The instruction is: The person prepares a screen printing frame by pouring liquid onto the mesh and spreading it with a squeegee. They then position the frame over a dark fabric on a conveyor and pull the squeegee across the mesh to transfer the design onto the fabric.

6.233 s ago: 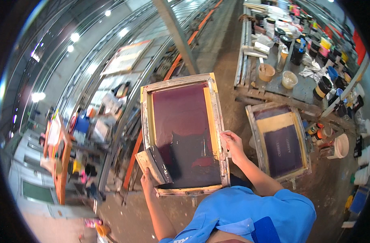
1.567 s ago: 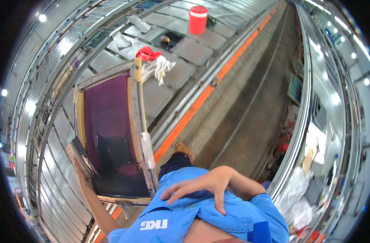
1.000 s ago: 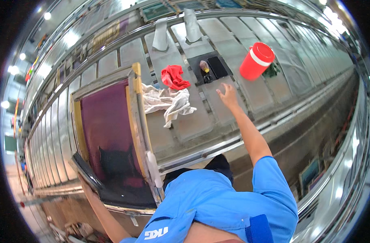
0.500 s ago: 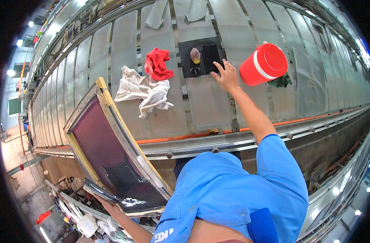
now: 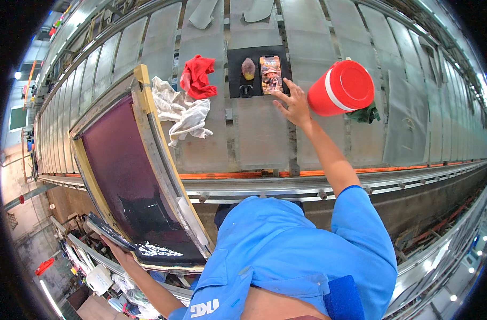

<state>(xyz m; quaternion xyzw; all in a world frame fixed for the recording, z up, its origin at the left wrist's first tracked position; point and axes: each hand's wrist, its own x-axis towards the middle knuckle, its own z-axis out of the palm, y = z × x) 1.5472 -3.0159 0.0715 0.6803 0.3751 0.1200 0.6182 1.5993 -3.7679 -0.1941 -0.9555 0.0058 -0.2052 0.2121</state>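
My right hand (image 5: 296,105) reaches over the table with its fingers spread and nothing in them. Its fingertips are at the lower right edge of a smartphone (image 5: 270,74), whose screen is lit. The phone lies on a black mat (image 5: 234,56), with a purplish, yellow-ended lump (image 5: 248,68) and a small black object (image 5: 245,91) beside it. At the lower left my left hand (image 5: 118,254) is closed on a long dark squeegee (image 5: 109,232), its fingers mostly hidden. The squeegee rests by the corner of a wood-and-metal screen-printing frame (image 5: 142,106), whose mesh carries wet dark ink.
Right of my right hand stands a red jug (image 5: 341,88) with a white band, near a dark green cloth (image 5: 366,113). A red cloth (image 5: 198,78) and a white rag (image 5: 190,118) lie left of the mat. A metal rail (image 5: 254,188) edges the long table of grey panels.
The phone screen has gone from dark to lit. My right hand stays by the phone's edge. The whole view has shifted slightly, and the frame sits further left in it.
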